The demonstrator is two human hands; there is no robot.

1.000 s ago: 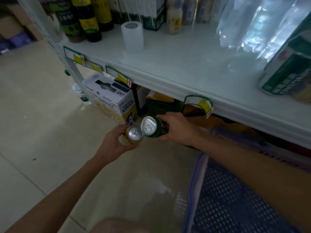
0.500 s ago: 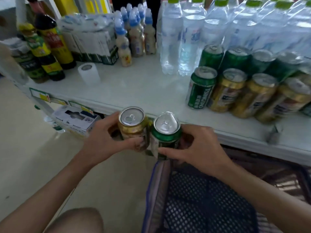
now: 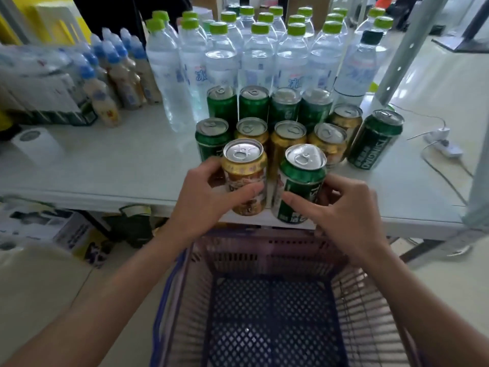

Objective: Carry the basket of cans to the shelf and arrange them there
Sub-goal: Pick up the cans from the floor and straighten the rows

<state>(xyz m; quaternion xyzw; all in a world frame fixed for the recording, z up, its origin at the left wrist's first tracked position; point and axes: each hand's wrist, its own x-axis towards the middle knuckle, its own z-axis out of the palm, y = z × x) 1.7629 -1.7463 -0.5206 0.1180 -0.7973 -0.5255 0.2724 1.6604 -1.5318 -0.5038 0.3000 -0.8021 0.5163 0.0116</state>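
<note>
My left hand [image 3: 209, 200] grips a gold can [image 3: 244, 170] and my right hand [image 3: 344, 210] grips a green can [image 3: 301, 181]. Both cans stand upright at the front edge of the white shelf [image 3: 119, 168], side by side. Just behind them stand rows of green and gold cans [image 3: 285, 120], with one tilted green can [image 3: 375, 139] at the right end. The blue mesh basket [image 3: 270, 313] sits below my arms, in front of the shelf, and no cans show inside it.
Water bottles with green caps [image 3: 254, 56] fill the back of the shelf. Small blue-capped bottles [image 3: 119, 75] stand at the left, next to a white paper roll [image 3: 34, 144]. A white cable and plug [image 3: 442, 144] lie at the shelf's right. Boxes [image 3: 53, 229] sit under the shelf.
Both hands have lifted the two cans from below shelf level up to the shelf's front edge. The view has tilted up, bringing the rows of cans into sight.
</note>
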